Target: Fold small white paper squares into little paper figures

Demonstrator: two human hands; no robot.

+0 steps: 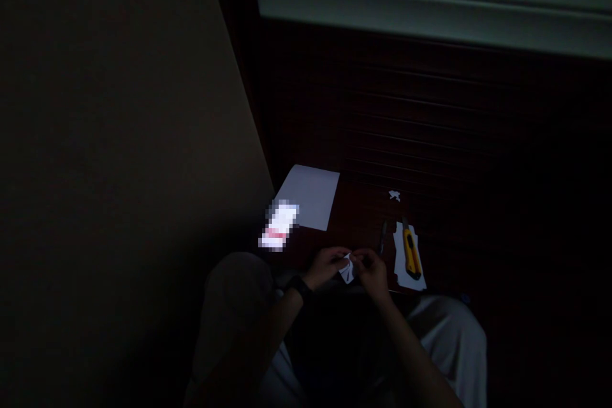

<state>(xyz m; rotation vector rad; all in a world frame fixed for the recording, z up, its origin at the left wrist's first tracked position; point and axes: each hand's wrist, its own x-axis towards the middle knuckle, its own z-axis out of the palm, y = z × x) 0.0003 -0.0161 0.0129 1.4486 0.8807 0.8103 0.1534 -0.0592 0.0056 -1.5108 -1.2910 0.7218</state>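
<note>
Pale cloth trousers (454,338) | left hand (329,262), right hand (373,273) pinching angular paper (347,273) | yellow cutter (411,254)

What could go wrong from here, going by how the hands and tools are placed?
The small white piece of paper pinched between the left hand and right hand could tear or be bent wrongly, since the light is dim.

The yellow-and-black utility knife lies beyond the right hand; a careless reach might meet its tip, whose exposure I can't judge.

The slim dark pen-like object near the right hand might get knocked.
</note>
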